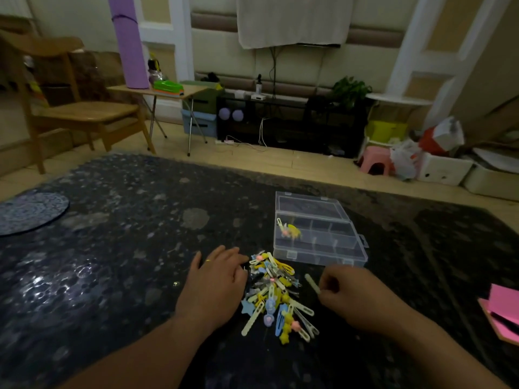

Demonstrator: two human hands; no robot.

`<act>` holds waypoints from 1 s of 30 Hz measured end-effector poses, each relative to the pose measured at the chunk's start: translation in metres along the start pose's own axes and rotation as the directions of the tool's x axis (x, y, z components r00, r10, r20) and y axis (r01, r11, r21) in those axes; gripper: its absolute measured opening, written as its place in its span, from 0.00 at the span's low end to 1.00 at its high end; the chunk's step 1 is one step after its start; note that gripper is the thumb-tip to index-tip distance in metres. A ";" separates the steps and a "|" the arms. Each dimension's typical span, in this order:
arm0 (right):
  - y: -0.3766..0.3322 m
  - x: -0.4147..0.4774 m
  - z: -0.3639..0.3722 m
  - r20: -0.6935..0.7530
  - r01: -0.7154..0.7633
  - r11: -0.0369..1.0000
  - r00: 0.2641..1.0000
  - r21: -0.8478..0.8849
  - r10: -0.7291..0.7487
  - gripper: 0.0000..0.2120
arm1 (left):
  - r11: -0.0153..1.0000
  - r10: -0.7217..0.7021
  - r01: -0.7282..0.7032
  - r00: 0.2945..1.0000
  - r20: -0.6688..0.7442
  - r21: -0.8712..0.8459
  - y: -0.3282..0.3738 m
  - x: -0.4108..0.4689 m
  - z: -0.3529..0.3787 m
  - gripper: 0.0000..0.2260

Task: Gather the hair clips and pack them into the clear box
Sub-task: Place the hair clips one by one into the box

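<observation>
Fingers [327, 286] of the right hand [351, 297] curled in, pinching one pale clip [312, 283] by its near end; clip stuck out up and left, lifted clear of the heap, lower centre-right of frame. Left hand [216, 279] lay flat on the counter [126, 248], fingers straight and close together, tips against the left edge of the pile of hair clips [276, 299]. It held nothing and acted as a fence. Pile sat between the two hands, lower centre. Clear box [323, 255] stood just above and right of the pile, lid [307, 204] thrown back flat behind it. A few clips [290, 232] already lay in its upper-left compartment; the other compartments looked bare, though glare made that hard to confirm. Judgement: step in hand was carrying the pinched clip across to the box. To do it well, keep the pinch near the clip's end, travel up over the front wall rather than into it, and release low inside a compartment so the clip does not bounce off a divider. Clips looked light and slick, likely to tangle, so lift one cleanly, and keep the left hand bracing the heap so nothing scatters. Pink item [502, 313] at right edge, round mat [28, 211] at far left, both well apart from the work.
</observation>
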State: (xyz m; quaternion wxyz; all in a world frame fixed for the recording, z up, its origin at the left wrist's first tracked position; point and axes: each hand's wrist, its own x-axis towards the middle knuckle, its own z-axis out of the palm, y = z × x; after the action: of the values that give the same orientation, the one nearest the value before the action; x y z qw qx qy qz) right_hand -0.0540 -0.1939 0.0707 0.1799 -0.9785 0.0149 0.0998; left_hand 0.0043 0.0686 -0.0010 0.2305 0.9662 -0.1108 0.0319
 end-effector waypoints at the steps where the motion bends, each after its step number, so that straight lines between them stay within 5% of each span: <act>1: -0.002 0.003 -0.006 -0.034 -0.014 0.997 0.999 0.071 0.016 0.03 | 1.000 0.002 -0.002 1.000 -0.002 0.003 0.000 0.000 0.000 0.19; 8: -0.010 0.095 -0.053 -0.359 0.020 0.952 0.929 0.305 0.095 0.06 | 1.000 -0.004 0.004 1.000 0.002 -0.017 0.000 0.000 -0.002 0.19; 13: -0.017 0.159 -0.044 -0.242 -0.059 0.983 0.965 0.176 0.101 0.15 | 0.999 -0.008 0.009 1.000 0.025 -0.049 0.001 0.001 -0.006 0.19; 22: -0.031 0.192 -0.024 -0.054 -0.211 0.977 0.977 -0.037 0.208 0.16 | 0.998 -0.003 0.004 1.000 0.029 -0.057 0.001 0.001 -0.006 0.19; 30: -0.011 0.162 -0.021 -0.293 -0.118 0.989 0.946 0.092 0.140 0.18 | 1.000 0.007 -0.006 1.000 0.013 -0.019 0.000 0.001 -0.002 0.20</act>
State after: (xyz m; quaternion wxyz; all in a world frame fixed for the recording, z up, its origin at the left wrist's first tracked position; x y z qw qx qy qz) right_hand 0.1097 -0.1902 0.0614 0.2044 -0.9720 0.1097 -0.0383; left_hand 0.0054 0.0696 0.0010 0.2386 0.9639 -0.1158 0.0252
